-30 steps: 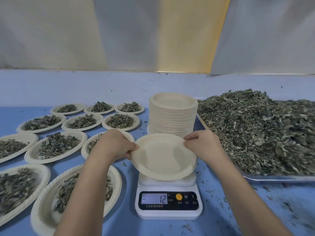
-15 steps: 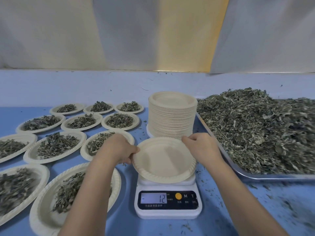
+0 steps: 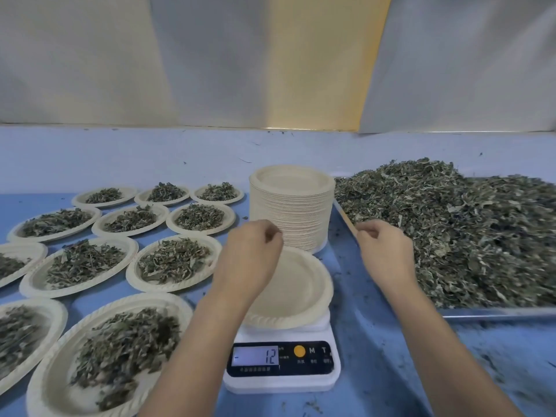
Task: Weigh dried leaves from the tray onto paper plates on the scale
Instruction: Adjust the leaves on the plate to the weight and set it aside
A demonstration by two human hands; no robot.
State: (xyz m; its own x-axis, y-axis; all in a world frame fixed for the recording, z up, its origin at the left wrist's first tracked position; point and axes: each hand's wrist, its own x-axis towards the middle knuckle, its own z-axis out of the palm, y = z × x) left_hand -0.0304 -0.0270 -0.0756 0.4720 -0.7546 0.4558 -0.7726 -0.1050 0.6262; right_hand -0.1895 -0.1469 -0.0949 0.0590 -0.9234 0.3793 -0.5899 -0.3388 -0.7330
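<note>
An empty paper plate (image 3: 301, 290) rests on the white scale (image 3: 282, 377), whose display shows 12. My left hand (image 3: 249, 257) hovers above the plate's left side, fingers loosely curled and holding nothing. My right hand (image 3: 385, 251) is raised to the right of the plate, near the left rim of the metal tray (image 3: 493, 312), fingers curled with nothing in them. The tray carries a big heap of dried leaves (image 3: 451, 233). A tall stack of paper plates (image 3: 291, 206) stands just behind the scale.
Several filled paper plates (image 3: 177, 260) of leaves cover the blue table (image 3: 379, 341) to the left, in rows reaching the front edge. Leaf crumbs lie scattered on the table right of the scale. A pale wall closes the back.
Both hands let go of the empty plate, which now sits on the scale. The left hand rose above it; the right hand moved right toward the tray.
</note>
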